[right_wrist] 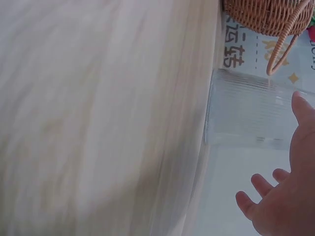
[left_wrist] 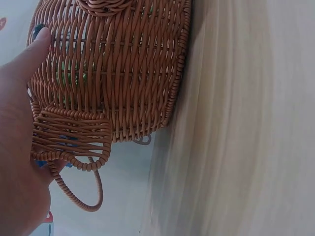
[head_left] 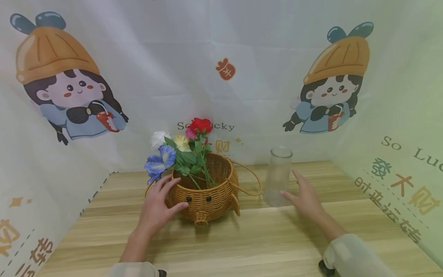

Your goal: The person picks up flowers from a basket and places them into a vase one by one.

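Observation:
A brown wicker basket [head_left: 207,202] with a pig snout and black eyes stands on the wooden table. My left hand [head_left: 157,207] grips its left side, thumb across the front by an eye and fingertips at the rim. The left wrist view shows the woven ear [left_wrist: 74,137] against the palm, with the fingers mostly hidden. Artificial flowers lean out of the basket: a red rose [head_left: 200,125], a blue flower [head_left: 160,161], plus white, yellow and pink ones. To the right stands a clear ribbed glass vase [head_left: 278,177], upright. Beside it my right hand [head_left: 308,200] holds its fingers spread, thumb overlapping the glass.
The wood-grain table [head_left: 249,242] runs up to a printed cloth backdrop [head_left: 173,57] at the back and both sides. A looped wicker handle [head_left: 254,177] sticks out from the basket toward the vase.

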Action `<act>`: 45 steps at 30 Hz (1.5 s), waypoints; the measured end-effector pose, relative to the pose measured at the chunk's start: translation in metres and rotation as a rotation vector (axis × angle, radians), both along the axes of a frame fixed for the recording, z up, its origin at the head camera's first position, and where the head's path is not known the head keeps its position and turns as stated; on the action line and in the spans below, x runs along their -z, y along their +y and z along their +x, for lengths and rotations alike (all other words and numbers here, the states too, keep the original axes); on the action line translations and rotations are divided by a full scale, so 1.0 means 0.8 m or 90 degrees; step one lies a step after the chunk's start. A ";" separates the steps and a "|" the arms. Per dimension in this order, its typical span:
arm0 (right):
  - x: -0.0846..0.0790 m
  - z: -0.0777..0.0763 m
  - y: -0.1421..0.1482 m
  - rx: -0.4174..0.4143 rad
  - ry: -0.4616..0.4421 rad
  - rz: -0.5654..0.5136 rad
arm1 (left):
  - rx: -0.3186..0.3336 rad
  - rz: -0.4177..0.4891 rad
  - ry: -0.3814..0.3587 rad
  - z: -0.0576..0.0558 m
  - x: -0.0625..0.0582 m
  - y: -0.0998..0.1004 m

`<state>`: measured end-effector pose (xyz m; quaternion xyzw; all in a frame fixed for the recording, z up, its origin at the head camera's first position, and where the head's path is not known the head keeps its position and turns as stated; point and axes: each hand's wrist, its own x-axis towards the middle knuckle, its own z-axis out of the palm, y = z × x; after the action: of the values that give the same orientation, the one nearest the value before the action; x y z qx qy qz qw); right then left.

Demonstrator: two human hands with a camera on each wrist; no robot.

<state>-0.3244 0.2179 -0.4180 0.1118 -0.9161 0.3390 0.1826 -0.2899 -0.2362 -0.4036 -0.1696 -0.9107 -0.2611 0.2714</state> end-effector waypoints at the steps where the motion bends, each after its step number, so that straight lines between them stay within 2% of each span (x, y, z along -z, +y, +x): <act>1: 0.000 -0.002 -0.002 -0.001 -0.009 -0.018 | -0.001 0.000 0.002 0.000 0.000 0.000; 5: 0.000 -0.006 -0.010 -0.009 -0.039 -0.095 | -0.002 0.007 0.002 -0.001 0.001 0.000; 9: -0.002 -0.009 -0.016 -0.011 -0.046 -0.130 | 0.004 0.024 -0.009 -0.002 0.001 -0.001; 19: 0.001 -0.016 -0.021 -0.027 -0.036 -0.122 | 0.019 0.074 -0.021 -0.006 0.000 -0.005; 26: 0.005 -0.018 -0.021 -0.039 -0.032 -0.161 | 0.024 0.110 -0.046 -0.009 0.001 -0.007; 36: 0.003 -0.022 -0.026 -0.031 -0.037 -0.185 | 0.026 0.111 -0.039 -0.011 0.005 -0.009; 45: 0.004 -0.029 -0.030 -0.015 -0.029 -0.171 | 0.022 0.111 -0.033 -0.011 0.005 -0.010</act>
<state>-0.3473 0.1940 -0.4210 0.0894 -0.8649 0.4634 0.1709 -0.2991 -0.2439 -0.4078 -0.1538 -0.8882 -0.3483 0.2572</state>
